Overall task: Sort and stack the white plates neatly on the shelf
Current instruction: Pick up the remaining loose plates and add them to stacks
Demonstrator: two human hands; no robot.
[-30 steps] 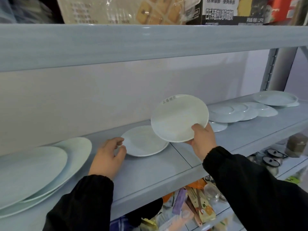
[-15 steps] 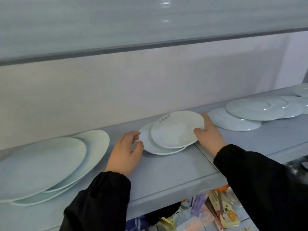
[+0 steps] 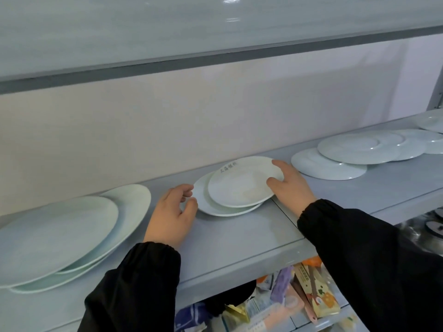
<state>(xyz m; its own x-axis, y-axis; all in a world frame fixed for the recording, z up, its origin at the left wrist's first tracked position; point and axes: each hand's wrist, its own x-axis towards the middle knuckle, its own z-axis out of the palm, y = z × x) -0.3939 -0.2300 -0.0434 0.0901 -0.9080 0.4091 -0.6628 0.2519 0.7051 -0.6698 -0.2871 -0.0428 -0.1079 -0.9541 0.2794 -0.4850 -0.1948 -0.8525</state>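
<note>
A small white plate with grey lettering (image 3: 239,185) lies on top of another small white plate (image 3: 203,204) in the middle of the grey shelf (image 3: 239,236), offset to the right. My right hand (image 3: 291,188) holds the top plate's right rim, thumb on its face. My left hand (image 3: 171,212) pinches the left rim of the lower plate. Three large white plates (image 3: 60,233) lie overlapped at the left. More white plates (image 3: 359,149) lie spread and overlapping at the right.
The upper shelf board (image 3: 215,29) hangs low overhead. A pale back wall (image 3: 191,121) closes the shelf behind the plates. A metal upright (image 3: 437,92) stands at the far right. Below the shelf are packaged goods (image 3: 299,298) and jar lids (image 3: 434,226).
My right hand has brought the lettered plate down from the air onto the small plate on the shelf. My left hand has stayed at the lower plate's rim. My view has shifted left.
</note>
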